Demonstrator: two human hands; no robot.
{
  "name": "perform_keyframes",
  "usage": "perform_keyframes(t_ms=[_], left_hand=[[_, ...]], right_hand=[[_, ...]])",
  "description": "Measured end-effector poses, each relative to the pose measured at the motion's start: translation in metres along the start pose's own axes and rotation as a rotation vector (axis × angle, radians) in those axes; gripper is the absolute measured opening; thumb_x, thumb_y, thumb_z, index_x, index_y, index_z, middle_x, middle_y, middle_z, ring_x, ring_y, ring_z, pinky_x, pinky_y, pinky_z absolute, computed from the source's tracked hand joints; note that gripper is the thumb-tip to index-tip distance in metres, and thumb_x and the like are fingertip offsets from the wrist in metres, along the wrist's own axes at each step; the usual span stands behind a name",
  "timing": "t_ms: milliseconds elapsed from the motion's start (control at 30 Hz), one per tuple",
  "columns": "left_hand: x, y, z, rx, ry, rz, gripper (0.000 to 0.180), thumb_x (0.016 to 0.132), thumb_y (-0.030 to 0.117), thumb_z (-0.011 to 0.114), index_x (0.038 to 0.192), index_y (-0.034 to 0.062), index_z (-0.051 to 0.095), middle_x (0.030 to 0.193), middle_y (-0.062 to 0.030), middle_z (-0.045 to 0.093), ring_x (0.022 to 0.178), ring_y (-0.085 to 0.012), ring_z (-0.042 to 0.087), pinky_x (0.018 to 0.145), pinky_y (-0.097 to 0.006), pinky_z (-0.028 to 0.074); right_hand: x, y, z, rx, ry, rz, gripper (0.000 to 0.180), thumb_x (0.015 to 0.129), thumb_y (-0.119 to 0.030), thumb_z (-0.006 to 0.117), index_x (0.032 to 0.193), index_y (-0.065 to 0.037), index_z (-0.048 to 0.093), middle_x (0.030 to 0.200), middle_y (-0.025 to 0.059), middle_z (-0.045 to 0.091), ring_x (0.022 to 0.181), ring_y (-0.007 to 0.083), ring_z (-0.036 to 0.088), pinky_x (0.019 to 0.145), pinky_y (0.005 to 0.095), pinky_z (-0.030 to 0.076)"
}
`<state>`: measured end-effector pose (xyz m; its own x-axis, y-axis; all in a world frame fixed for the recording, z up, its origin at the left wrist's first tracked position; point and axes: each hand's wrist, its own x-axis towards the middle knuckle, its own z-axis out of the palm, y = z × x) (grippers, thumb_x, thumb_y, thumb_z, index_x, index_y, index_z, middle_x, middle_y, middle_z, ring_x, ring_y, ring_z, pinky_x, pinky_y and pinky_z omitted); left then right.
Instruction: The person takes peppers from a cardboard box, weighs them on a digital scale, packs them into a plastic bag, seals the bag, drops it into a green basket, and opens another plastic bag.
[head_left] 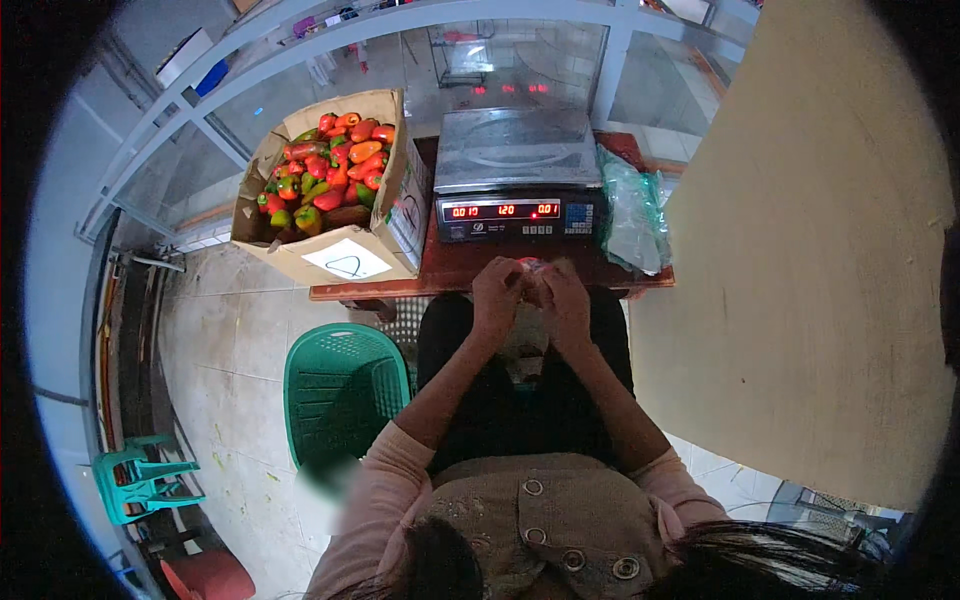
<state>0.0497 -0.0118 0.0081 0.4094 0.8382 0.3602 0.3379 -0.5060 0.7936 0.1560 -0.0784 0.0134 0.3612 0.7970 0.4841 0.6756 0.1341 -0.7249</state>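
My left hand and my right hand meet in front of the scale, near the table's front edge. Between them is a red pepper, mostly covered by my closed fingers. Just beyond stands a digital scale with a flat metal pan and a lit red display. To the left, a cardboard box is filled with red, orange and green peppers.
Right of the scale lie green and clear plastic bags on the red-brown table. A green plastic basket is on the floor by my left leg. A large pale board blocks the right side. Green stools stand far left.
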Motion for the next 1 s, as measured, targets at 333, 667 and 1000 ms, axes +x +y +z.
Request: perform_keyframes(t_ms=[333,667,1000], left_hand=[[0.018,-0.044,0.045,-0.328,-0.159,-0.146,0.02,0.082,0.015,0.056,0.098,0.0024,0.056,0.085,-0.0073,0.058,0.075,-0.0162,0.057,0.066,-0.03,0.047],[-0.004,-0.076,0.069,-0.296,-0.148,-0.154,0.034,0.084,0.009,0.051,0.117,0.0033,0.047,0.113,-0.0108,0.048,0.101,-0.0197,0.051,0.083,-0.032,0.045],[-0.011,-0.058,0.056,-0.18,-0.177,-0.143,0.045,0.08,0.008,0.054,0.123,0.006,0.042,0.122,-0.0106,0.044,0.108,-0.0213,0.046,0.091,-0.034,0.038]], right_hand=[[0.032,0.086,0.023,0.683,0.033,0.581,0.024,0.083,-0.019,0.055,0.066,-0.002,0.053,0.061,0.0031,0.055,0.054,0.0093,0.05,0.051,0.0249,0.04],[0.032,0.088,0.035,0.392,0.049,0.424,0.011,0.078,-0.014,0.059,0.079,-0.002,0.058,0.076,0.0059,0.059,0.066,0.0134,0.054,0.061,0.0283,0.043],[0.023,0.076,0.041,0.132,0.071,0.243,0.013,0.075,-0.006,0.059,0.087,-0.003,0.057,0.079,0.0065,0.058,0.072,0.0142,0.056,0.067,0.0276,0.045]])
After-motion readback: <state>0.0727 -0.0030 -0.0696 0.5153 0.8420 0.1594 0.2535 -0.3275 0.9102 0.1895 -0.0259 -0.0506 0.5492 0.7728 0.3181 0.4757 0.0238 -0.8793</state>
